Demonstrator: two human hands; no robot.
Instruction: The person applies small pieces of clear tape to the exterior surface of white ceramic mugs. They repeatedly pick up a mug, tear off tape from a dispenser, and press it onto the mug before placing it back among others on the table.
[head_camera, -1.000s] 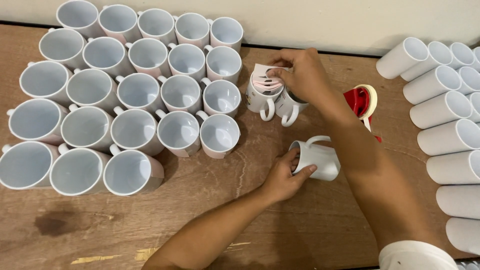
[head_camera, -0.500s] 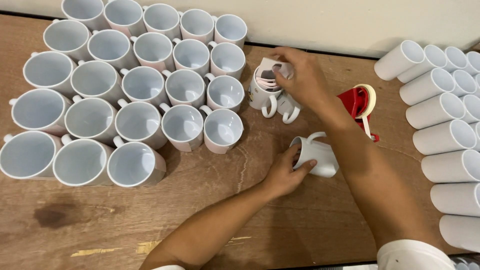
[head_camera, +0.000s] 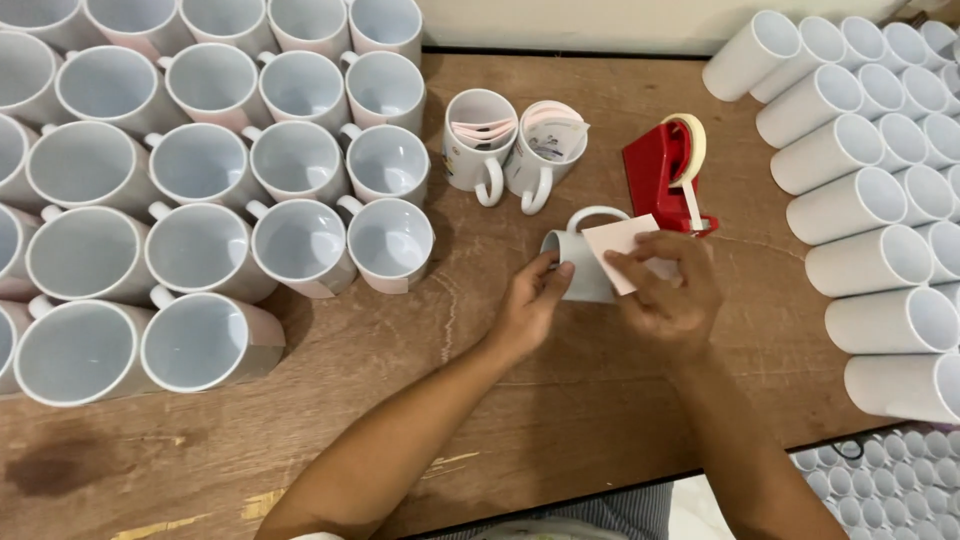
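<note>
Both forearms reach up across wooden tabletop (head_camera: 560, 420). Left hand (head_camera: 528, 305) grips white ceramic mug (head_camera: 580, 262) lying on side, just below red tape dispenser (head_camera: 665, 175). Right hand (head_camera: 668, 290) pinches pale pink paper sheet (head_camera: 622, 250) against mug. Mug mouth faces left, handle up, long axis left-right.

Around the tape dispenser (head_camera: 668, 175): two paper-stuffed mugs (head_camera: 512, 150) just left, upright mugs (head_camera: 210, 190) far left, lying mugs (head_camera: 870, 200) right, held mug (head_camera: 585, 262) just before it.
</note>
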